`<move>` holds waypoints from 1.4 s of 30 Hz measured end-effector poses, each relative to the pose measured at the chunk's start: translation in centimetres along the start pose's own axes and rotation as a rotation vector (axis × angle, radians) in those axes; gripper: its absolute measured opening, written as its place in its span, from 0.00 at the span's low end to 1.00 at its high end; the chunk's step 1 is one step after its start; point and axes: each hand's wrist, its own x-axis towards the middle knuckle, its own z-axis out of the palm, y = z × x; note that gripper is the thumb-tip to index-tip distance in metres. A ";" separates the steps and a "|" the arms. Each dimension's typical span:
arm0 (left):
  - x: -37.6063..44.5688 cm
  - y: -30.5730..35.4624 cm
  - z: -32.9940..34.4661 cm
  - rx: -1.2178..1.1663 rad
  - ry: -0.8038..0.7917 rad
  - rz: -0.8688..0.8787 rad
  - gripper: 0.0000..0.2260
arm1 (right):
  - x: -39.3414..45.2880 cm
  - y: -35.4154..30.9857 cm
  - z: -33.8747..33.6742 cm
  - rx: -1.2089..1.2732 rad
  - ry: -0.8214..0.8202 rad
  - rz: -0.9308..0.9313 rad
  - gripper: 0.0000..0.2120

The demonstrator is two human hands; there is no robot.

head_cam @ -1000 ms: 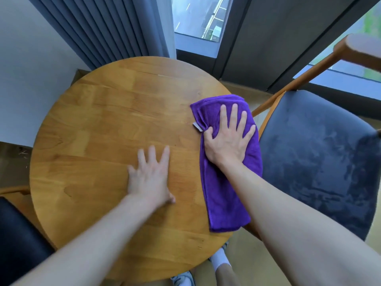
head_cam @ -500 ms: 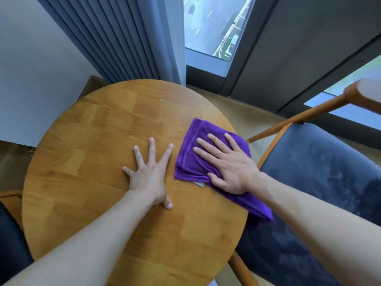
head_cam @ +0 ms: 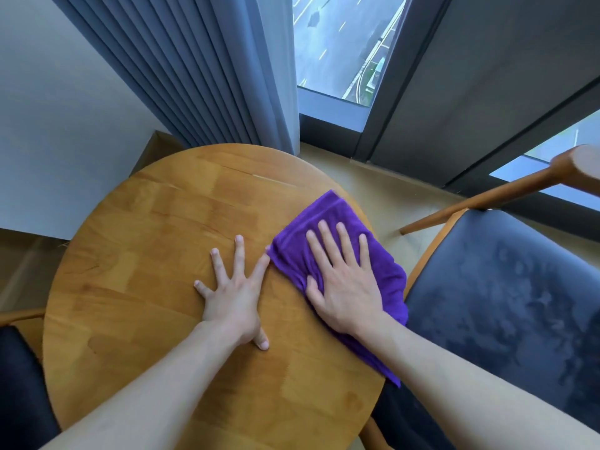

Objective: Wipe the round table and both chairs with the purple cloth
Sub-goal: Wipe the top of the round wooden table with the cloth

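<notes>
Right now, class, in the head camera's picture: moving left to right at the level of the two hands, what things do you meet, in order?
Dark chair seat at the left edge → bare wood of the round table → left hand flat on the table → right hand pressing the purple cloth → purple cloth's right edge → blue chair seat.

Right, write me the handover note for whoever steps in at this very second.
Left hand: flat on the round table, fingers spread, holding nothing.
Right hand: fingers straight, pressing the purple cloth onto the table's right edge; part of the cloth hangs over that edge.
Done: table wipe under way.
Left: the rest of the table, then the right chair and the left chair.
</notes>
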 end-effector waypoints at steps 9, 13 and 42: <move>0.3 -0.3 0.1 -0.036 0.025 -0.009 0.77 | 5.2 4.0 -1.9 -0.072 -0.053 -0.153 0.36; 0.5 -0.3 0.3 -0.033 0.035 -0.018 0.77 | 9.0 0.9 -1.9 0.003 0.000 0.167 0.35; 0.4 -0.1 0.7 -0.056 0.031 -0.037 0.73 | 4.3 0.0 -0.2 -0.019 0.005 -0.038 0.34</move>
